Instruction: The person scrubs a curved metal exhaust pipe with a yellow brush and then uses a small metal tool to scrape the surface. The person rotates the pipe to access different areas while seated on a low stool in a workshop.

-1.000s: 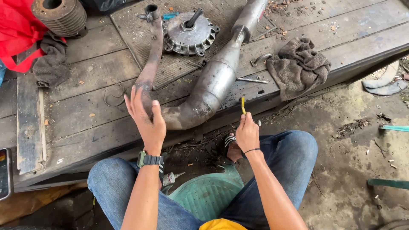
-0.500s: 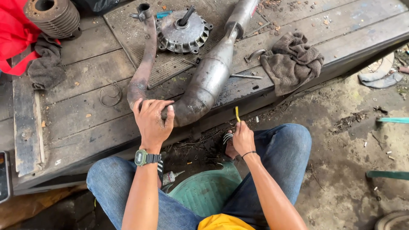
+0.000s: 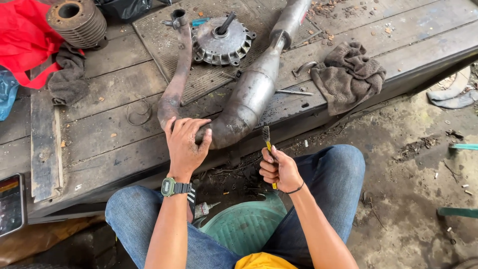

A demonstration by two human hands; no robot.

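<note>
A grey, sooty exhaust pipe (image 3: pixel 251 94) lies bent in a U on the wooden platform (image 3: pixel 99 144). My left hand (image 3: pixel 186 147), with a green watch on its wrist, grips the pipe at the bend nearest me. My right hand (image 3: pixel 280 169) is closed on a small yellow-handled brush (image 3: pixel 267 140), its dark bristles pointing up just beside the pipe's fat end. I cannot tell if the bristles touch the metal.
A round finned metal hub (image 3: pixel 221 42) and a rusty finned cylinder (image 3: pixel 77 20) sit at the back. A brown rag (image 3: pixel 348 74), a grey rag (image 3: pixel 67 79), a red bag (image 3: pixel 22 40) and a wire ring (image 3: pixel 138 112) lie around. A green stool (image 3: pixel 244 224) stands between my knees.
My left hand went from open above the pipe down onto its bend and closed around it. My right hand stayed beside the pipe with the brush.
</note>
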